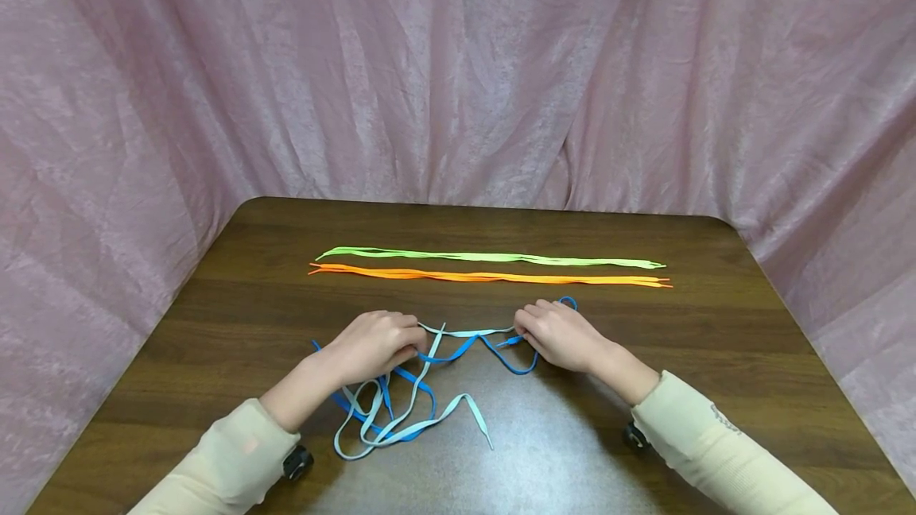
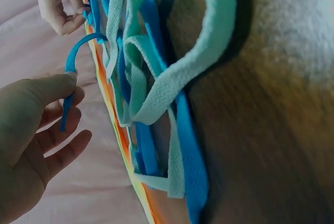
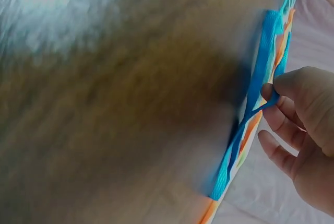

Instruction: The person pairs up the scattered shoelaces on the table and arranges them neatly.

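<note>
My left hand (image 1: 379, 342) pinches a blue shoelace (image 2: 71, 61) near its tip, between thumb and index finger. To the right, my right hand (image 1: 561, 336) pinches a blue lace too, seen between thumb and fingertip in the right wrist view. Between the hands, a blue stretch (image 1: 458, 354) sags and bends, and a pale mint shoelace (image 1: 468, 333) runs just beyond it. Below and beside my left hand lies a loose tangle of mint and blue laces, one mint end (image 1: 479, 420) trailing toward the right. The hands hide parts of the laces.
Beyond my hands, orange shoelaces (image 1: 487, 276) lie stretched side by side across the wooden table (image 1: 716, 388). Lime-green shoelaces (image 1: 465, 257) lie parallel just behind them. A pink curtain (image 1: 458, 86) hangs past the table's far edge and around its sides.
</note>
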